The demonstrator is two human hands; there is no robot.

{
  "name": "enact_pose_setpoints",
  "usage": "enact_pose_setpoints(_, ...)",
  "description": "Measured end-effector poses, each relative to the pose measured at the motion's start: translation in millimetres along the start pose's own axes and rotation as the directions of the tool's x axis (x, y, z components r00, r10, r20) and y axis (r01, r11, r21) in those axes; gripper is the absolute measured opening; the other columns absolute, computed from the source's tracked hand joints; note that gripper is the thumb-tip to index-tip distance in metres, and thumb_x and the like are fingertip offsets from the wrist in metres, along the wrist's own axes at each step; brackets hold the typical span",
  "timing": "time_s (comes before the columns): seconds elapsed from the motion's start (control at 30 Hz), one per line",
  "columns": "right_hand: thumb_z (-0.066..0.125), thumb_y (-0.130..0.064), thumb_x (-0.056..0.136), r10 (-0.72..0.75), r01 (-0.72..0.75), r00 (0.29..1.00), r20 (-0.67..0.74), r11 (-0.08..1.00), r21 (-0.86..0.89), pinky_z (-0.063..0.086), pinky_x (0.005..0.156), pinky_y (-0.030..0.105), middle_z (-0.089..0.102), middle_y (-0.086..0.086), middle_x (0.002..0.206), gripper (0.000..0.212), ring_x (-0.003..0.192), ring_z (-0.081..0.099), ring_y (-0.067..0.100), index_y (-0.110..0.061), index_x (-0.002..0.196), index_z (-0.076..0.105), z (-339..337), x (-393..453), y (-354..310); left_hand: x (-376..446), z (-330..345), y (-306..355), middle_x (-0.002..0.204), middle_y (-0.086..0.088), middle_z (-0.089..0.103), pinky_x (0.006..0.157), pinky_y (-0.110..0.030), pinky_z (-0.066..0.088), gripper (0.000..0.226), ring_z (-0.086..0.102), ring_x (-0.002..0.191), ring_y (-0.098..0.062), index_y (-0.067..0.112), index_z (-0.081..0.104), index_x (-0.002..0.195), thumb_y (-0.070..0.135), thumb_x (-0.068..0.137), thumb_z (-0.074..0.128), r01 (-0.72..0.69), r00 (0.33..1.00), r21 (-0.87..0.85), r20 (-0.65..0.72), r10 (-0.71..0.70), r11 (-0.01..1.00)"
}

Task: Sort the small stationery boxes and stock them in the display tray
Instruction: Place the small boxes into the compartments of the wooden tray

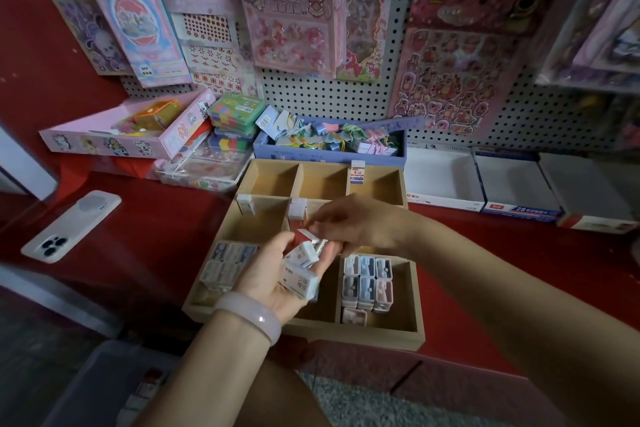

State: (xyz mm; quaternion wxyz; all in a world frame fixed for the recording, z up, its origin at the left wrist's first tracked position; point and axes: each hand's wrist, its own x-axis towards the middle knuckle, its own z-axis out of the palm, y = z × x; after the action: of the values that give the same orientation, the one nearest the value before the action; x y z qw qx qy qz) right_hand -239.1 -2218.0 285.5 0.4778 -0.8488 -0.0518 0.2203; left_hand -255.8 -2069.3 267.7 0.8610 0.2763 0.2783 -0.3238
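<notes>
I see two hands over a wooden display tray (381,331) on a red counter (156,236).

The tray has many little rooms. Its back rooms hold single small boxes; the front right room holds rows of pale cases (367,282). My left hand (273,282) is curled up under a small pile of white stationery boxes (300,276), just above the tray's middle. My right hand (360,224) pinches the top red-and-white box (304,236). A white phone (71,225) lies well apart on the left.

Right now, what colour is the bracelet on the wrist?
Pale pink bracelet, on the left hand's wrist; head view.
</notes>
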Motion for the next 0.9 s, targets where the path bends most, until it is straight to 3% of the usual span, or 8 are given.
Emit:
enact_pose_setpoints(0.13,0.06,-0.009,0.089,0.042,-0.011,0.995,-0.086,0.942,0.336,0.056,0.062,0.018,0.065,0.014,0.091,0.009,0.07,0.065,0.016,-0.003,0.097,0.059,-11.5,-6.4,11.1,-7.0,-1.7,0.0,0.101,-0.037,0.061,0.049,-0.032,0.058,0.043,0.065,0.09,-0.038,-0.01,0.055,0.112,0.011,0.076,0.062,0.077,0.994,-0.057,0.077,-0.073,0.995)
enact_pose_setpoints(0.23,0.056,-0.01,0.09,0.149,0.049,0.978,-0.145,0.513,0.857,0.054,0.053,0.016,0.066,0.008,0.072,0.004,0.059,0.062,0.011,-0.006,0.089,0.058,-19.5,-12.7,29.4,-5.5,-1.3,0.2,0.097,-0.032,0.063,0.045,-0.029,0.056,0.051,0.068,0.071,-0.032,-0.007,0.058,0.113,0.009,0.066,0.065,0.063,0.997,-0.05,0.039,-0.061,0.997)
enact_pose_setpoints(0.3,0.055,-0.017,0.091,0.236,0.115,0.95,-0.205,0.343,0.932,0.049,0.05,0.014,0.061,0.003,0.067,0.011,0.059,0.055,0.008,-0.007,0.095,0.06,-21.2,-14.5,46.0,-2.5,-1.3,1.3,0.099,-0.027,0.061,0.043,-0.026,0.054,0.047,0.067,0.058,-0.027,-0.005,0.055,0.119,0.012,0.077,0.066,0.045,0.999,-0.039,-0.027,-0.046,0.998)
enact_pose_setpoints(0.4,0.057,-0.011,0.089,0.255,0.194,0.923,-0.287,0.334,0.922,0.048,0.051,0.015,0.056,0.004,0.078,0.008,0.06,0.054,0.008,-0.014,0.096,0.059,-19.7,-17.2,68.9,2.7,-2.8,2.4,0.103,-0.025,0.059,0.042,-0.024,0.053,0.044,0.064,0.064,-0.024,-0.004,0.051,0.124,0.016,0.086,0.063,0.003,0.996,-0.003,-0.089,-0.003,1.0)
enact_pose_setpoints(0.5,0.06,-0.001,0.086,0.148,0.229,0.897,-0.415,0.648,0.727,0.052,0.057,0.019,0.061,0.01,0.088,0.03,0.066,0.061,0.012,-0.025,0.103,0.056,-20.9,-18.7,81.5,4.3,-2.9,2.2,0.103,-0.024,0.058,0.044,-0.023,0.054,0.044,0.062,0.071,-0.022,-0.003,0.051,0.124,0.014,0.086,0.062,-0.017,0.997,0.042,-0.08,0.02,0.999)
enact_pose_setpoints(0.6,0.065,-0.003,0.084,0.01,0.121,0.849,-0.529,0.97,0.212,0.055,0.065,0.027,0.065,0.008,0.095,0.026,0.078,0.066,0.015,-0.024,0.095,0.052,-21.2,-14.9,83.4,5.6,-3.1,2.6,0.101,-0.023,0.057,0.046,-0.023,0.054,0.044,0.061,0.067,-0.021,-0.003,0.049,0.127,0.01,0.086,0.058,-0.038,0.997,0.068,-0.063,0.042,0.997)
enact_pose_setpoints(0.7,0.065,-0.009,0.085,-0.15,0.068,0.827,-0.542,0.983,-0.168,0.053,0.069,0.022,0.062,-0.011,0.087,0.02,0.082,0.064,0.009,-0.024,0.094,0.055,-22.0,-11.7,84.7,6.8,-3.3,3.4,0.096,-0.022,0.059,0.043,-0.022,0.053,0.041,0.061,0.055,-0.018,-0.003,0.048,0.128,0.011,0.09,0.054,-0.057,0.998,0.099,-0.035,0.061,0.993)
enact_pose_setpoints(0.9,0.064,-0.015,0.087,-0.357,0.177,0.808,-0.468,0.906,-0.384,0.044,0.067,0.006,0.061,-0.01,0.092,0.023,0.077,0.059,0.001,-0.015,0.11,0.063,-28.4,-9.9,74.7,12.2,-9.6,9.4,0.064,-0.013,0.065,0.043,-0.019,0.052,0.039,0.059,0.044,-0.011,-0.002,0.052,0.128,0.018,0.094,0.05,-0.037,0.999,0.152,0.008,0.036,0.988)
